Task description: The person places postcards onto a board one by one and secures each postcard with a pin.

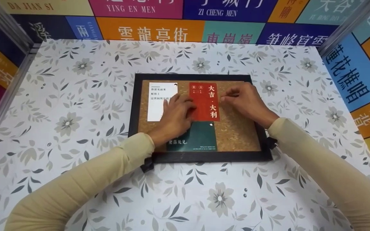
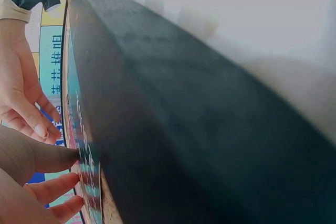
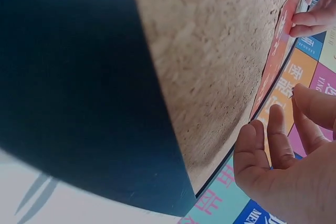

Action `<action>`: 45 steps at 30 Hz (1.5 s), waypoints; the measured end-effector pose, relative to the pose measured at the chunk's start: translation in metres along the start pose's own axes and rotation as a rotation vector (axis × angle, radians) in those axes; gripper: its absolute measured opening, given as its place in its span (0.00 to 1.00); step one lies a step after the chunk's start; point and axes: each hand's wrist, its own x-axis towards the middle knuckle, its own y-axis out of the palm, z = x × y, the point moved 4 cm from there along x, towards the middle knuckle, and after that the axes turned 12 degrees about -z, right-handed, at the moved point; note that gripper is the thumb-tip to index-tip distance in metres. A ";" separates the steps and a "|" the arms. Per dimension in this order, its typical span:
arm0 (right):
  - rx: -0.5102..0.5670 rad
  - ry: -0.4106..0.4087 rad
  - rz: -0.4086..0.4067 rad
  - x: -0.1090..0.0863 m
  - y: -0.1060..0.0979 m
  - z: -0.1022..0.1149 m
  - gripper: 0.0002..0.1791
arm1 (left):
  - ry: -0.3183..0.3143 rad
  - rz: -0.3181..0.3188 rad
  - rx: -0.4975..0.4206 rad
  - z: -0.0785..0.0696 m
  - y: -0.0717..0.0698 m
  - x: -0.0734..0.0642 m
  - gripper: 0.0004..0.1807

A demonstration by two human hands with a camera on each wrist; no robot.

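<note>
A red card [image 1: 201, 106] with white characters lies upright on a black-framed cork board [image 1: 239, 134]. My left hand [image 1: 175, 115] rests its fingertips on the card's left side, covering part of the white card [image 1: 156, 109] and the upper left of the green card [image 1: 201, 138]. Just right of the red card is my right hand [image 1: 247, 101], thumb and index finger brought together. In the right wrist view that hand pinches a tiny pointed thumbtack [image 3: 292, 93], held off the cork.
Silver tacks show at the white card's upper right corner [image 1: 175, 85] and near the green card's top right [image 1: 211, 124]. The board lies on a flower-patterned tabletop [image 1: 66, 125]. Colourful lettered panels [image 1: 153, 30] stand along the back and sides.
</note>
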 end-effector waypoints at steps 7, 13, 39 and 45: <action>0.021 0.033 0.000 0.008 0.002 -0.001 0.08 | -0.001 0.003 0.010 0.000 0.000 0.000 0.23; 0.044 0.075 -0.004 0.014 0.004 -0.002 0.08 | -0.012 0.009 0.002 0.001 0.001 0.001 0.23; 0.063 0.119 -0.045 0.044 0.017 -0.005 0.07 | 0.005 -0.016 0.010 -0.001 -0.001 -0.001 0.22; 0.066 0.111 -0.052 0.047 0.019 -0.004 0.07 | 0.009 -0.021 -0.003 0.002 0.002 0.000 0.22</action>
